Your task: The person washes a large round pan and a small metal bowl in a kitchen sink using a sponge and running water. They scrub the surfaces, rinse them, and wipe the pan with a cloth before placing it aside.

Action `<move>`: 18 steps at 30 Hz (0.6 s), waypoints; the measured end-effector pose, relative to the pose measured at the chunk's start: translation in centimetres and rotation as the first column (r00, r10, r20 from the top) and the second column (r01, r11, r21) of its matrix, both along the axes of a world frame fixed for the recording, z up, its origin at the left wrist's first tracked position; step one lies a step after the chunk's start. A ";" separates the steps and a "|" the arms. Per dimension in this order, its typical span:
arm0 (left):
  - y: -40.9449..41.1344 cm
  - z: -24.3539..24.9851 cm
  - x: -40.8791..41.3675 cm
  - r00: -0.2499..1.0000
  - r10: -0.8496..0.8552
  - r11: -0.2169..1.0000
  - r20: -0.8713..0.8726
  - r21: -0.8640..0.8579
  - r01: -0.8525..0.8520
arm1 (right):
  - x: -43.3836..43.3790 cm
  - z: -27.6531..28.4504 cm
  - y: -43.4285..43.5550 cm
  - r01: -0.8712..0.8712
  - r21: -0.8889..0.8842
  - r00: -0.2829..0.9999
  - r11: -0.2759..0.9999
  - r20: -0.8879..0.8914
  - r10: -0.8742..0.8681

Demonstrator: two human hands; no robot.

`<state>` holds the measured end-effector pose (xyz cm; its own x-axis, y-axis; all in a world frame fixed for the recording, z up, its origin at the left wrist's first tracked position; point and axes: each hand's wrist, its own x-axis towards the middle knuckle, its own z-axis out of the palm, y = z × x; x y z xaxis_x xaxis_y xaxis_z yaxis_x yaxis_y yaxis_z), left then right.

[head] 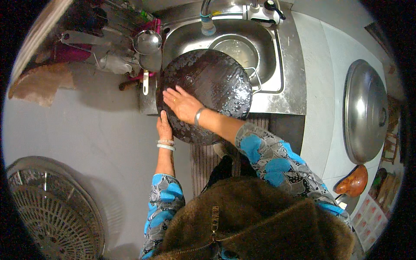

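A large, round, dark pan or wok (208, 84) leans over the front of the stainless steel sink (279, 65), its wet black surface facing up. My left hand (165, 126) grips its lower left rim, thumb on top and fingers hidden beneath. Flat on the dark surface, fingers extended, lies my right hand (184, 105); nothing shows in it. A loop handle (257, 79) sticks out at the right; I cannot tell whether it belongs to the dark pan or to the metal basin behind. That round metal basin (239, 44) sits in the sink with some water, partly covered by the pan.
A faucet (208, 24) hangs over the sink. Ladles (148, 42) and a rack crowd the left. On the white counter (320, 107) are a large domed metal lid (364, 110) and an orange-brown gourd-like scoop (352, 182). A slotted basket (58, 208) stands lower left.
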<state>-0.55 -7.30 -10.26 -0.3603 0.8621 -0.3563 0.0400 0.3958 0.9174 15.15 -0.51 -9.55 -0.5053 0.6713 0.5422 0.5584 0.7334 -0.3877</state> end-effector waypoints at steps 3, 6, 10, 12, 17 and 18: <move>-0.9 -1.4 -2.2 0.990 0.045 0.996 -0.135 -0.065 -0.054 | 2.5 1.9 5.3 0.116 -0.062 0.968 0.991 0.230 -0.099; -0.7 -1.3 -1.1 0.987 0.097 0.995 -0.127 -0.014 -0.099 | 9.7 -0.3 11.7 0.301 -0.332 0.948 0.894 0.008 -0.317; 0.0 0.3 0.3 0.985 0.075 0.991 -0.152 -0.095 -0.090 | 20.3 -6.0 17.5 0.420 -0.445 0.899 0.791 0.084 -0.430; -0.3 0.7 0.5 0.988 0.104 0.989 -0.111 -0.091 -0.115 | 21.7 -6.6 17.8 0.345 -0.484 0.938 0.804 0.199 -0.283; 0.1 1.3 0.7 0.994 0.095 0.987 -0.060 -0.121 -0.101 | 21.8 -14.6 15.0 0.306 -0.488 0.862 0.817 0.506 -0.021; 0.0 1.5 0.8 0.994 0.102 0.988 -0.037 -0.109 -0.106 | 21.0 -14.9 14.4 0.255 -0.586 0.873 0.769 0.481 0.078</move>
<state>0.27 -7.27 -8.77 -0.4585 0.7753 -0.4343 0.0214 0.4982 0.8668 36.18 13.91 -24.42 -0.4954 0.8211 -0.2834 0.8356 0.3614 -0.4137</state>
